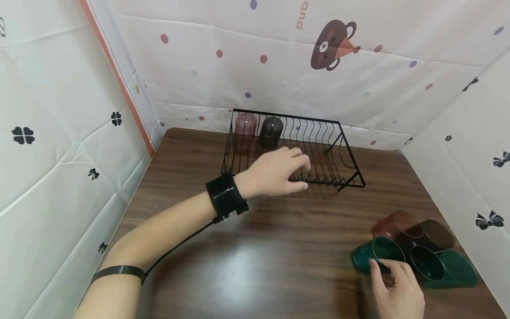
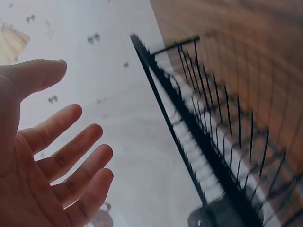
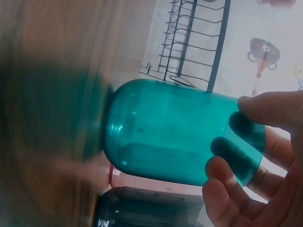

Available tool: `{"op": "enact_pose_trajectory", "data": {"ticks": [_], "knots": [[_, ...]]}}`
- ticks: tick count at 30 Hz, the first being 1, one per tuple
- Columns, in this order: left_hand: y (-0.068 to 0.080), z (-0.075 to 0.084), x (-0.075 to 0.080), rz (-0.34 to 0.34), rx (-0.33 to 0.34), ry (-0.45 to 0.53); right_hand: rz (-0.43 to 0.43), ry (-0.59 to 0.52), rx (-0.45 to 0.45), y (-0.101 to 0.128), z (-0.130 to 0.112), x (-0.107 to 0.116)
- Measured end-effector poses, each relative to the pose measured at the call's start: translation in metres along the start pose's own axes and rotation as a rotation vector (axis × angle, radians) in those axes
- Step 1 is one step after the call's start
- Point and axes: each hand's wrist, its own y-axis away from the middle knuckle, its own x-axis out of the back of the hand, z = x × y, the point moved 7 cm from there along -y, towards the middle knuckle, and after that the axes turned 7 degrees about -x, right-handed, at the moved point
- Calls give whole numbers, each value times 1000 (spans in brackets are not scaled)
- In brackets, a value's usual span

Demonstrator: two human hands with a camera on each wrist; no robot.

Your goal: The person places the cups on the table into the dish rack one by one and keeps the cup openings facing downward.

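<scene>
Right hand [image 1: 398, 290], nearest the head camera, grasps a teal cup [image 1: 372, 256] lying on its side on the tabletop [image 1: 255, 248]; fingers [image 3: 227, 194] and thumb curl about its open rim, the closed end pointing away from the palm. Cup is translucent teal plastic, smooth, cylindrical with a rounded base. Just beyond the hand's fingertips, touching or nearly so, lie three more cups on their sides: a second teal cup [image 1: 446, 266], a red cup [image 1: 396, 226] and a dark brown cup [image 1: 436, 235], all of the same translucent smooth make.

Left hand [image 1: 279, 173] is released, fingers spread and relaxed, holding nothing; it hovers at the near rail of a dish rack [image 1: 318, 146], well apart from the right hand. Rack is black wire, rectangular, with thin parallel rods. Beyond the left hand, at the rack's far corner, stand two upturned cups: a pink cup [image 1: 245, 126] and a dark grey cup [image 1: 271, 130], side by side.

Tabletop is dark wood-grain with a glossy sheen. Left wrist bears a black strap [image 1: 226, 196].
</scene>
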Motion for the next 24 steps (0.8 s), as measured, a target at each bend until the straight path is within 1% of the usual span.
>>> {"op": "enact_pose_trajectory", "data": {"ticks": [4,7,13,17,20,24], "knots": [[5,18,-14,-3,-45,42,-23,5,-13,0,-3,-3],[9,26,-24,-23,-49,48,-40,7,-23,1,-5,-5],[16,38,-47,-53,-63,78,-34,-15,-12,0,-10,-6],[21,45,-62,-71,-74,99,-60,-23,-11,0,-17,-9],[25,50,-74,-91,-72,122,-96,-25,-12,2,-23,-13],[31,52,-90,-112,-54,161,-98,-58,18,3,-33,-16]]}}
